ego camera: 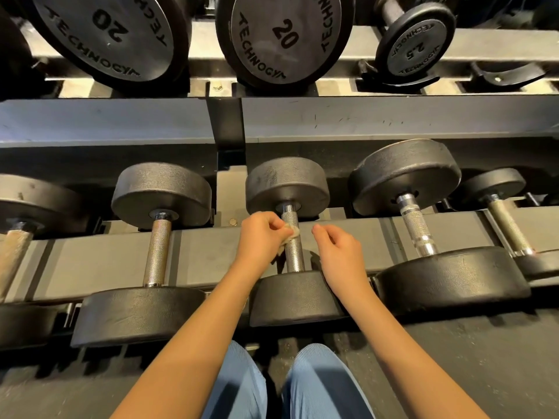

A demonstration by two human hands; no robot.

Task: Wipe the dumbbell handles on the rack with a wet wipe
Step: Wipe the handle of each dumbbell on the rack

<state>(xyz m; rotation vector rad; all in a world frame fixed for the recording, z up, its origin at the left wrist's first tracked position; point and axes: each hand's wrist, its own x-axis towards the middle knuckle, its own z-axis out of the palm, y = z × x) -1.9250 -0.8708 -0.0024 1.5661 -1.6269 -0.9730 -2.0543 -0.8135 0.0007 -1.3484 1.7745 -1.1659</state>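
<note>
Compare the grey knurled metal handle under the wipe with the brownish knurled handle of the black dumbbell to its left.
The grey knurled handle looks silvery; the brownish handle looks tarnished tan. The grey one has the crumpled pale wipe pinched against it by the left hand; the brownish one is bare and untouched. Both are knurled metal bars lying across the lower rack.

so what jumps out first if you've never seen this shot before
Dead centre, the left hand pinches a crumpled pale wet wipe against the knurled steel handle of the middle black round-headed dumbbell on the lower rack. The right hand hangs loosely curled just right of that handle, holding nothing. Above, a big black round dumbbell end marked 20 looms on the upper shelf, with a twin to its left.
</note>
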